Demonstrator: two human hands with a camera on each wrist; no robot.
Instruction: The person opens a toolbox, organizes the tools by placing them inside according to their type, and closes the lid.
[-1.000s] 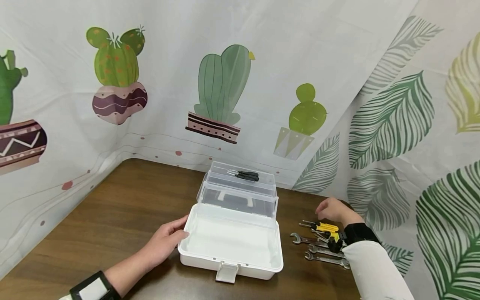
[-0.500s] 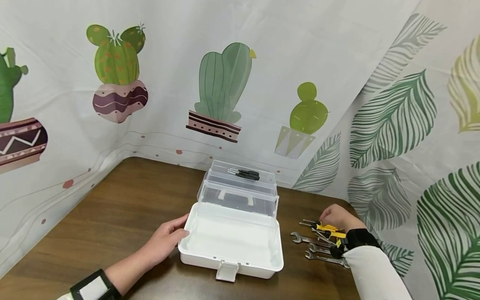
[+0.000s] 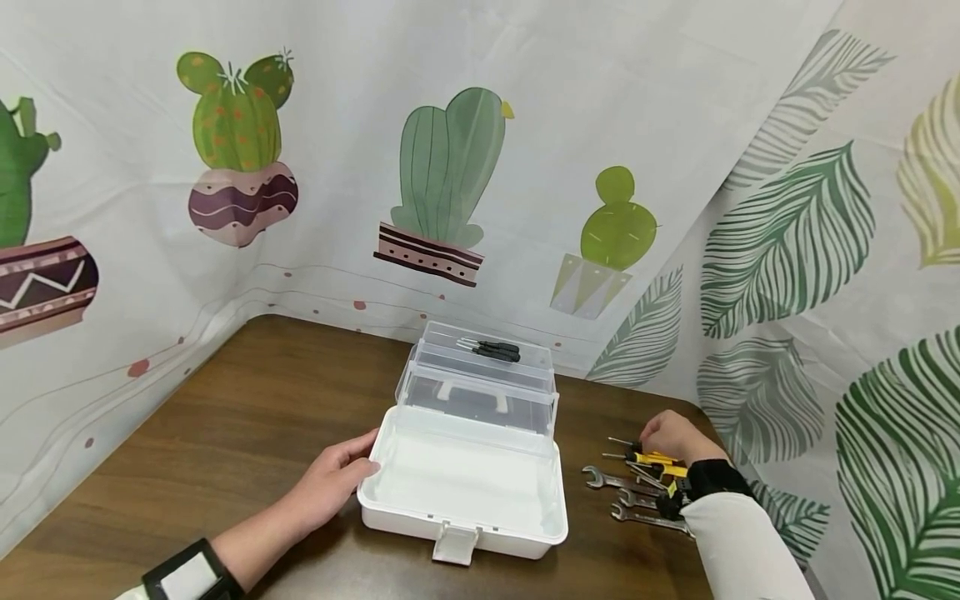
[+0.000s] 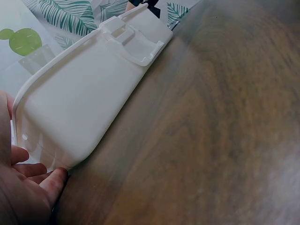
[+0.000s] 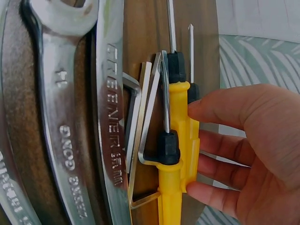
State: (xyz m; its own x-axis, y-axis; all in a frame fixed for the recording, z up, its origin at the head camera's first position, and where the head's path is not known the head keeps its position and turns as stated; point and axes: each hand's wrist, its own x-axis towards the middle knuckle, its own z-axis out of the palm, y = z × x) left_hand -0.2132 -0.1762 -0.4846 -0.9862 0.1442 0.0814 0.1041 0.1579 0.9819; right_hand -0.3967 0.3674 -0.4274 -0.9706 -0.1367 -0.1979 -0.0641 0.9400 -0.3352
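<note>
The right grip pinches a yellow-handled screwdriver at the fingertips, with more yellow-handled ones just beside. On the near side of that grip lie L-shaped hex keys, then open-end wrenches. The left grip clasps the side of an open white toolbox, thumb over its rim, on the worktop. Between the grips and farther out, black-handled screwdrivers rest on the toolbox's clear upper section.

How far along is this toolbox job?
Done, it seems: black screwdrivers lie in the clear back section of the toolbox. In hand: left hand holds the toolbox, right hand a yellow screwdriver. Probably remaining: another yellow screwdriver, hex keys and wrenches on the table.
</note>
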